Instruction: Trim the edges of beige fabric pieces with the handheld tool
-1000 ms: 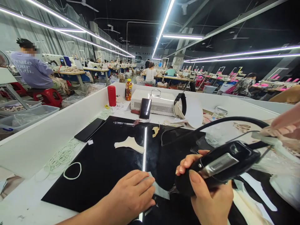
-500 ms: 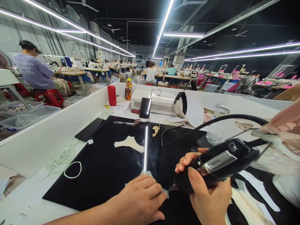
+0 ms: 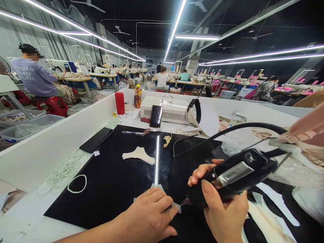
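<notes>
My left hand [image 3: 154, 214] presses down with bent fingers on a translucent grey sheet piece [image 3: 176, 208] lying on the black board [image 3: 108, 185]. Its edges show above and right of the fingers; the rest is hidden. My right hand [image 3: 225, 216] is wrapped round a black corded handheld cutter [image 3: 236, 175], tilted down to the left. The cutter's narrow metal tip is close to the right edge of the sheet; whether they touch, I cannot tell. A cream fabric piece [image 3: 139, 155] lies beyond my left hand. More cream pieces [image 3: 260, 216] lie right of my right hand.
A black cable [image 3: 243, 125] arches from the cutter past a pinkish shape [image 3: 306, 126] at right. At the back stand a white vented box [image 3: 174, 116], phone [image 3: 155, 116], bottle [image 3: 138, 96] and red container [image 3: 119, 103]. White walls [image 3: 76, 130] edge the table. Co-workers sit beyond.
The whole view has shifted very slightly to the left. My hands, the sheet piece and the cutter keep nearly the same places relative to each other.
</notes>
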Motion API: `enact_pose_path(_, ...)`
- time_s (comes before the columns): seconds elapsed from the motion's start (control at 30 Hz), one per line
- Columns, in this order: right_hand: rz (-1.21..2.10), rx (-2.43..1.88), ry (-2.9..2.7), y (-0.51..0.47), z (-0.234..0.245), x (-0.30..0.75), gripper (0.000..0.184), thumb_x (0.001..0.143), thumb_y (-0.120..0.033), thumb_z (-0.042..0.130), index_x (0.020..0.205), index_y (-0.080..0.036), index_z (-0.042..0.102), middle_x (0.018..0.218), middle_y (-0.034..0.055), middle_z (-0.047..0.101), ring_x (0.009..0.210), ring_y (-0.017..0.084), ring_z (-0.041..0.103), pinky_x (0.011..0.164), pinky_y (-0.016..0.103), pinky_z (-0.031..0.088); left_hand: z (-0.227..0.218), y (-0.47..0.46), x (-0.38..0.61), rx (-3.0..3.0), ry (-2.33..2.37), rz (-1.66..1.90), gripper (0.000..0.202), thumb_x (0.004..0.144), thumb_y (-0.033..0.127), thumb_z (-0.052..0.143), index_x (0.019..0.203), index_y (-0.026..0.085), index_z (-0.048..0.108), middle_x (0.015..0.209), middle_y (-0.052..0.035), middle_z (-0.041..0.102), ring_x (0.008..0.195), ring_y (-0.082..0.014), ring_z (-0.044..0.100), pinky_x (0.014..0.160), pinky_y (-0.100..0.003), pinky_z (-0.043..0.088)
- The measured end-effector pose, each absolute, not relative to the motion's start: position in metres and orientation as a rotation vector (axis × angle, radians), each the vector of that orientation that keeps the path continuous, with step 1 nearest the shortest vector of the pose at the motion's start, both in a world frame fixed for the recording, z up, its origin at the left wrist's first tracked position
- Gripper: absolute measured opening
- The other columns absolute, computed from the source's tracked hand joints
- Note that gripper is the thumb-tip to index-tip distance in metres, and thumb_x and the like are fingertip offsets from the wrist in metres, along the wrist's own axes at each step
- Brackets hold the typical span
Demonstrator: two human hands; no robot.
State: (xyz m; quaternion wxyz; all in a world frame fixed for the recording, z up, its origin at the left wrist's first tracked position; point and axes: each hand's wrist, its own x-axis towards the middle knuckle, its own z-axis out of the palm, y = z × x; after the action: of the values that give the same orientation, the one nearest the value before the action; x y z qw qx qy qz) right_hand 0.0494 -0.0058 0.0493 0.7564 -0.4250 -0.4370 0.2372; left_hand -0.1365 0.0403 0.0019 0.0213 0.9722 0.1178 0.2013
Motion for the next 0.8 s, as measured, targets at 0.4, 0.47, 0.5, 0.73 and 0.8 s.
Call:
enact_pose_path(0.4, 0.526, -0.941, -0.954, -0.0055, 0.0514, 0.0489, 0.036, 0.088, -0.028, 0.078, 0.117, -0.031, 0.056, 0.086, -0.0020, 0.066, 0.067, 0.016, 0.066, 0.065, 0.035, 0.059, 0.0019, 0.0402, -0.1356, 3.006, 0.359, 0.625, 0.041, 0.101, 0.047, 0.064, 0.127, 0.015, 0.061, 0.104, -0.0039, 0.066, 0.097, -0.0212, 0.063, 0.095, -0.035, 0.051)
enact_pose_path(0.47, 0.524, -0.939, -0.959, -0.0060, 0.0500, 0.0505, 0.036, 0.089, -0.027, 0.077, 0.118, -0.031, 0.056, 0.087, -0.0020, 0.066, 0.068, 0.016, 0.066, 0.066, 0.035, 0.059, 0.0020, 0.0399, -0.1350, 3.004, 0.358, 0.626, 0.042, 0.100, 0.048, 0.065, 0.127, 0.015, 0.061, 0.104, -0.0039, 0.066, 0.097, -0.0212, 0.063, 0.095, -0.035, 0.051)
enact_pose_path(0.5, 0.515, -0.936, -0.953, -0.0061, 0.0500, 0.0507, 0.036, 0.089, -0.026, 0.077, 0.118, -0.031, 0.056, 0.087, -0.0022, 0.066, 0.068, 0.016, 0.066, 0.066, 0.034, 0.058, 0.0017, 0.0398, -0.1348, 3.008, 0.357, 0.627, 0.042, 0.100, 0.048, 0.064, 0.127, 0.015, 0.061, 0.104, -0.0040, 0.066, 0.098, -0.0212, 0.063, 0.095, -0.035, 0.051)
enact_pose_path(0.73, 0.481, -0.941, -0.915, -0.0028, 0.0574, 0.0438, 0.032, 0.089, -0.027, 0.077, 0.113, -0.029, 0.057, 0.082, -0.0036, 0.066, 0.065, 0.015, 0.065, 0.063, 0.031, 0.058, -0.0020, 0.0406, -0.1344, 3.009, 0.354, 0.669, 0.042, 0.099, 0.050, 0.066, 0.123, 0.016, 0.062, 0.100, -0.0032, 0.065, 0.095, -0.0200, 0.062, 0.093, -0.034, 0.050)
enact_pose_path(0.8, 0.482, -0.958, -0.904, -0.0019, 0.0585, 0.0419, 0.031, 0.089, -0.027, 0.076, 0.113, -0.029, 0.057, 0.080, -0.0037, 0.066, 0.064, 0.015, 0.065, 0.063, 0.031, 0.058, -0.0028, 0.0411, -0.1344, 3.011, 0.344, 0.668, 0.042, 0.099, 0.049, 0.066, 0.124, 0.015, 0.061, 0.101, -0.0033, 0.065, 0.095, -0.0200, 0.061, 0.093, -0.034, 0.050)
